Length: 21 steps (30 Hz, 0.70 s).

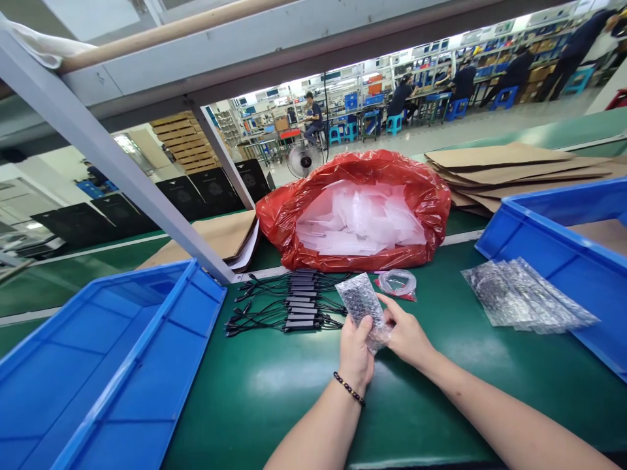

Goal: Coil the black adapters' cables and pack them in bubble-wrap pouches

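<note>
A bubble-wrap bag (360,301) is held up in front of me, over the green bench. My left hand (356,349) grips its lower left part, thumb across the front. At its right edge my right hand (404,331) has its fingers closed on the bag, the fingertips partly hidden behind it. Whether anything lies inside the bag I cannot tell. Just beyond it lies a row of several black cable adapters (301,303) with grey bodies. A coiled clear tube or cable in a small bag (398,284) rests behind my right hand.
A red plastic sack (279,228) full of white foam sheets (362,219) stands at the back. Blue bins (191,326) (563,254) flank the bench. Several bubble-wrap bags (529,297) lie at right. Cardboard sheets (509,163) are stacked behind. A metal post (122,156) slants at left.
</note>
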### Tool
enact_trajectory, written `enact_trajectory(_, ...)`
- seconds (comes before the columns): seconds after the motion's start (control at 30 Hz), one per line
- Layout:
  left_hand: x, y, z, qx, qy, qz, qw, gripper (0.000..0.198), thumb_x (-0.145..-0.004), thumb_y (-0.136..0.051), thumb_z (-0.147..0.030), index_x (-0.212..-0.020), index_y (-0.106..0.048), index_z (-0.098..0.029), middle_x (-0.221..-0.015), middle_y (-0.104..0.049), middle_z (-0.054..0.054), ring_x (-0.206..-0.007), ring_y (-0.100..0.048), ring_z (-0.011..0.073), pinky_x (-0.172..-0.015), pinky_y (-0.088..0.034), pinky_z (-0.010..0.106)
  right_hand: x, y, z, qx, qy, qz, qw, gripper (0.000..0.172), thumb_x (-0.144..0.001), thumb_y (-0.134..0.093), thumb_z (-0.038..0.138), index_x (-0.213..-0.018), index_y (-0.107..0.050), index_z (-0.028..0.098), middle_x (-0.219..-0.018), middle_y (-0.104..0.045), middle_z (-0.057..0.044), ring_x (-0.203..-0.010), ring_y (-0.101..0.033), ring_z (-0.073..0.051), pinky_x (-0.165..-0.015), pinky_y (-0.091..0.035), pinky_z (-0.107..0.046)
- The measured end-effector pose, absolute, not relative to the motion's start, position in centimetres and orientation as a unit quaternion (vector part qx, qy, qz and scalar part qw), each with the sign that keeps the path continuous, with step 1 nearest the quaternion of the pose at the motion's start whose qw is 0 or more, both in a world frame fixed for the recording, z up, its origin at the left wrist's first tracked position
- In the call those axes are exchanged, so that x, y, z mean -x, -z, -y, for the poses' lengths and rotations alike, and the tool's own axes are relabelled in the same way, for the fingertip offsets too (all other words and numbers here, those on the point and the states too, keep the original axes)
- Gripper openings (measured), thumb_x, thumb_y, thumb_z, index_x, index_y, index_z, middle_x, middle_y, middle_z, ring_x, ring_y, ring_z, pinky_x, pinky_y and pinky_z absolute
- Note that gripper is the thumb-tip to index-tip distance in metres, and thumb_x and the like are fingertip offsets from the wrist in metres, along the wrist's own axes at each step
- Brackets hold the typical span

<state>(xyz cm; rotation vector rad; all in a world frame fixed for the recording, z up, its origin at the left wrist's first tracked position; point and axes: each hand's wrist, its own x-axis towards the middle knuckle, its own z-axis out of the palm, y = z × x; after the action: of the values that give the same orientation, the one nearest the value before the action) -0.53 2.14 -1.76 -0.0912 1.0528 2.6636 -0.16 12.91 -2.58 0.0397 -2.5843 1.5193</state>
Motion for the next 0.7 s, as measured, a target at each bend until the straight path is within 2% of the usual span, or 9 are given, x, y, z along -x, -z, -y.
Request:
enact_trajectory(0.1,0.6,1.7,-2.0,0.013,-0.918,-0.375,0.131,0.040,-0.062,-0.073,-0.024,-0.097,-0.055,-0.015,-0.087,-0.066,0.004,-0.081,-0.062,0.0173,-0.081,-0.046,0.031,0.3,2.5,-13.2,-0.024,-0.501,0.862,0.077,0.047,-0.071,-0.059,0.034,-0.115,-0.055,0.018,-0.073,-0.061,-0.002,-0.064,-0.056,-0.017,-0.061,-0.045,-0.027)
enact_trajectory(0.17,0.7,1.6,-1.9,0.008,-0.918,-0.378,0.121,0.044,-0.062,-0.073,-0.022,-0.101,-0.055,-0.015,-0.095,-0.065,0.005,-0.087,-0.061,0.0176,-0.084,-0.045,0.031,0.5,2.1,-13.7,-0.058,-0.515,0.851,0.079,0.041,-0.073,-0.057,0.035,-0.110,-0.059,0.018,-0.084,-0.063,-0.005,-0.075,-0.058,-0.020,-0.069,-0.047,-0.030)
enact_trajectory(0.23,0.8,1.6,-1.7,0.004,-0.919,-0.376,0.117,0.045,-0.062,-0.073,-0.023,-0.103,-0.055,-0.016,-0.099,-0.065,0.006,-0.090,-0.060,0.0180,-0.086,-0.043,0.032,0.6,1.6,-14.3,-0.115,-0.538,0.833,0.059,0.043,-0.072,-0.059,0.035,-0.113,-0.058,0.019,-0.098,-0.062,-0.007,-0.090,-0.058,-0.022,-0.079,-0.047,-0.033)
enact_trajectory(0.33,0.8,1.8,-1.6,0.002,-0.914,-0.384,0.132,0.049,-0.059,-0.074,-0.024,-0.104,-0.055,-0.016,-0.097,-0.065,0.006,-0.090,-0.060,0.0199,-0.087,-0.043,0.034,0.9,0.9,-15.1,-0.174,-0.622,0.763,-0.035,0.061,-0.068,-0.064,0.040,-0.122,-0.050,0.017,-0.114,-0.058,-0.010,-0.104,-0.054,-0.026,-0.088,-0.045,-0.037)
enact_trajectory(0.37,0.7,1.9,-1.7,0.001,-0.908,-0.396,0.139,0.049,-0.058,-0.075,-0.024,-0.103,-0.056,-0.015,-0.096,-0.065,0.006,-0.089,-0.060,0.0203,-0.086,-0.043,0.034,0.9,0.8,-15.2,-0.169,-0.651,0.737,-0.066,0.063,-0.066,-0.065,0.044,-0.122,-0.051,0.016,-0.114,-0.058,-0.011,-0.103,-0.055,-0.027,-0.088,-0.045,-0.038)
enact_trajectory(0.43,0.6,2.0,-1.9,-0.005,-0.891,-0.427,0.154,0.048,-0.057,-0.076,-0.022,-0.100,-0.058,-0.015,-0.096,-0.066,0.007,-0.090,-0.060,0.0202,-0.086,-0.043,0.033,1.0,0.7,-15.2,-0.128,-0.687,0.709,-0.096,0.056,-0.067,-0.064,0.048,-0.112,-0.057,0.014,-0.105,-0.063,-0.011,-0.096,-0.058,-0.028,-0.086,-0.046,-0.041)
enact_trajectory(0.53,0.5,2.1,-2.1,-0.005,-0.868,-0.463,0.178,0.044,-0.056,-0.076,-0.019,-0.097,-0.061,-0.013,-0.095,-0.067,0.008,-0.087,-0.061,0.0190,-0.084,-0.043,0.031,0.9,0.8,-14.7,-0.078,-0.693,0.713,-0.074,0.040,-0.069,-0.064,0.044,-0.096,-0.064,0.014,-0.094,-0.067,-0.010,-0.090,-0.060,-0.027,-0.084,-0.046,-0.042)
enact_trajectory(0.7,0.6,2.0,-2.1,0.015,-0.844,-0.491,0.214,0.038,-0.052,-0.078,-0.021,-0.086,-0.065,-0.010,-0.086,-0.069,0.007,-0.077,-0.061,0.0178,-0.076,-0.045,0.028,1.1,1.4,-14.5,-0.066,-0.712,0.699,-0.038,0.033,-0.066,-0.068,0.036,-0.090,-0.066,0.014,-0.090,-0.068,-0.007,-0.083,-0.061,-0.024,-0.080,-0.048,-0.038)
